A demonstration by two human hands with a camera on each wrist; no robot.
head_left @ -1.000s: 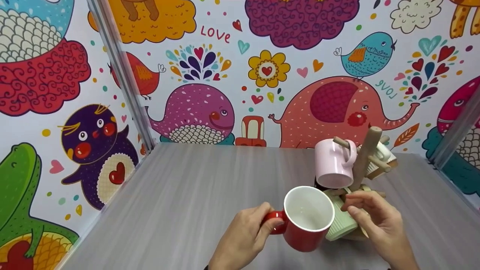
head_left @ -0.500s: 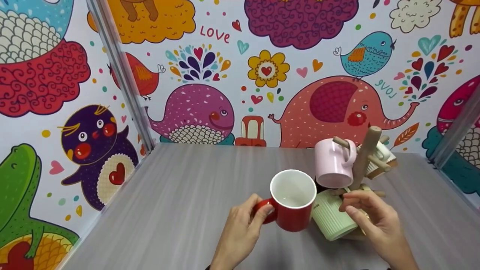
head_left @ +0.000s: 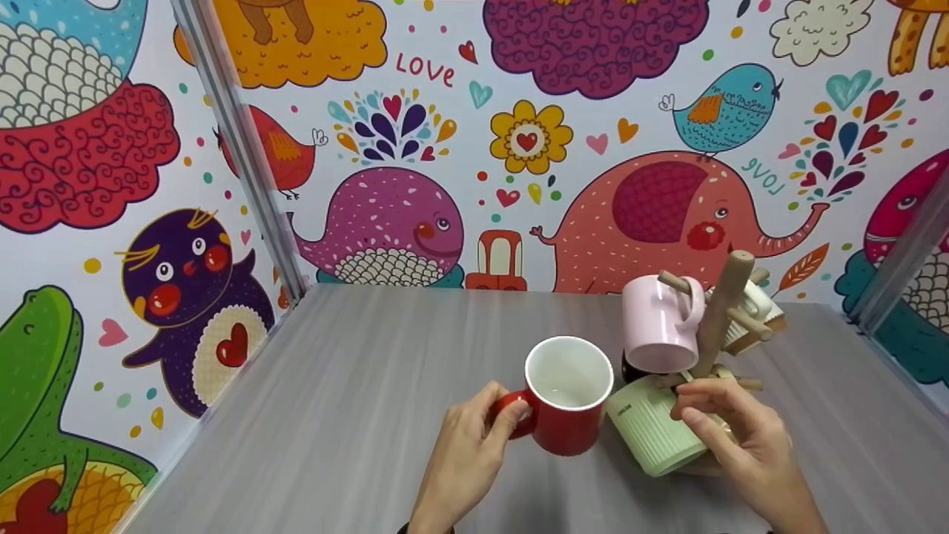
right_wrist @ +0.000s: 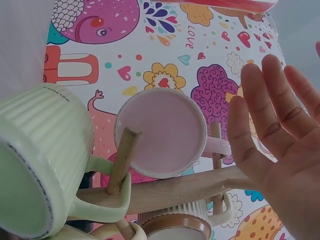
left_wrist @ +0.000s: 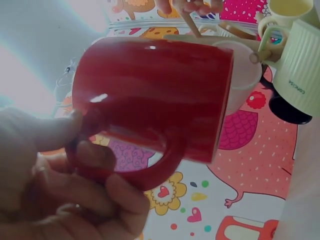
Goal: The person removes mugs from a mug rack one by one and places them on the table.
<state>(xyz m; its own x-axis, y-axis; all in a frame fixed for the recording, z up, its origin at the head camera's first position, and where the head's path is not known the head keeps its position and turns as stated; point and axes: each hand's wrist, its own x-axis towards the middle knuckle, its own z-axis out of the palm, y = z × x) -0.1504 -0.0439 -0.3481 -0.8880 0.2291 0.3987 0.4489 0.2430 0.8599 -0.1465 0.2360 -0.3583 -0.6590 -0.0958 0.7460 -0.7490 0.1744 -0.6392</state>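
My left hand [head_left: 463, 456] grips the handle of a red mug [head_left: 567, 426] with a white inside. It is held above the table, upright and leaning so that the inside shows. In the left wrist view, fingers [left_wrist: 127, 200] curl round the handle. My right hand [head_left: 752, 449] is beside a wooden mug tree [head_left: 721, 311], fingers loosely bent and holding nothing; the right wrist view shows the fingers [right_wrist: 260, 100] apart from the mugs. A ribbed green mug [head_left: 656, 426] hangs by its handle from a low peg, just right of the red mug.
On an upper peg hangs a pink mug [head_left: 656, 326]. A cream mug with a brown rim or base [right_wrist: 175, 220] hangs on the tree's far side, and a yellowish mug [left_wrist: 292, 7] lower down. Something black [left_wrist: 290, 110] shows behind. Patterned walls [head_left: 511, 170] enclose the grey table [head_left: 356, 400].
The red mug has moved left and away from me in my left hand, uncovering more of the green mug. The right hand has hardly moved.
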